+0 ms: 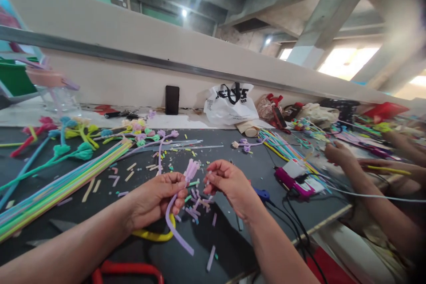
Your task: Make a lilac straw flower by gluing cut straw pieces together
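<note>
Pinched in my left hand (161, 197) is a light purple chenille stem (179, 233), its lower end hanging down in a curve. At its top a tuft of short purple pieces (192, 171) fans out above my fingertips. My right hand (226, 182) is just right of the tuft, apart from it, thumb and fingers pressed together on something small and pale that I cannot make out. Cut purple bits (198, 204) lie scattered below both hands. A curved yellow piece (156, 234) shows under my left hand.
Long colored stems (66, 182) and finished chenille flowers (73, 151) lie left. Red scissor-like handles (129, 270) sit at the near edge. A blue tool (262, 194), cords and a magenta power strip (294, 182) are right. Another person's hand (339, 153) works farther right.
</note>
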`<state>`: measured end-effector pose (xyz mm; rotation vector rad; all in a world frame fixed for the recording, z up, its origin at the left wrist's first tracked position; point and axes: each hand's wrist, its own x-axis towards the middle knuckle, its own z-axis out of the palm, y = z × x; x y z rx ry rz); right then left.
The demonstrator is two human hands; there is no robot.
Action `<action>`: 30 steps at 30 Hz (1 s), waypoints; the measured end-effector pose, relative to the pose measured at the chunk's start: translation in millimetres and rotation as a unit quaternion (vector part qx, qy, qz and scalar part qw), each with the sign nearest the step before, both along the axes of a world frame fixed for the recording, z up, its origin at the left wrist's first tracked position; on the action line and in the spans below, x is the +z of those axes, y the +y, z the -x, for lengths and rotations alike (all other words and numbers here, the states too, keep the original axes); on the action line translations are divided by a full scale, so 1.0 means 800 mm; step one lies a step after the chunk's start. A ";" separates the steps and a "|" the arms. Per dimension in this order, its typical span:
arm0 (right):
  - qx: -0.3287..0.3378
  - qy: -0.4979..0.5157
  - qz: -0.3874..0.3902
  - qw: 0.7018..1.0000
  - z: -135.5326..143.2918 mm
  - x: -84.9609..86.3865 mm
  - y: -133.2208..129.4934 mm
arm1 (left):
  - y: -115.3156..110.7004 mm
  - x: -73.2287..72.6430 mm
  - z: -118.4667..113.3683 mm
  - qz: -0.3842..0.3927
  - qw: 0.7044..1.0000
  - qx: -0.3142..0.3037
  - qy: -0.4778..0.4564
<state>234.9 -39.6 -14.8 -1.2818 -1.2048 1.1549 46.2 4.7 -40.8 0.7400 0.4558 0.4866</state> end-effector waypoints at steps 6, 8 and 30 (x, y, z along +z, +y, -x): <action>0.003 0.029 0.015 0.999 0.009 0.012 -0.020 | -0.002 -0.002 -0.002 -0.005 1.000 0.002 0.003; -0.022 -0.011 0.003 1.000 0.012 0.013 -0.025 | -0.001 -0.005 -0.002 -0.003 1.000 0.000 0.000; -0.104 -0.337 -0.253 0.901 0.023 0.005 -0.025 | -0.010 0.000 -0.004 -0.023 0.999 -0.038 0.012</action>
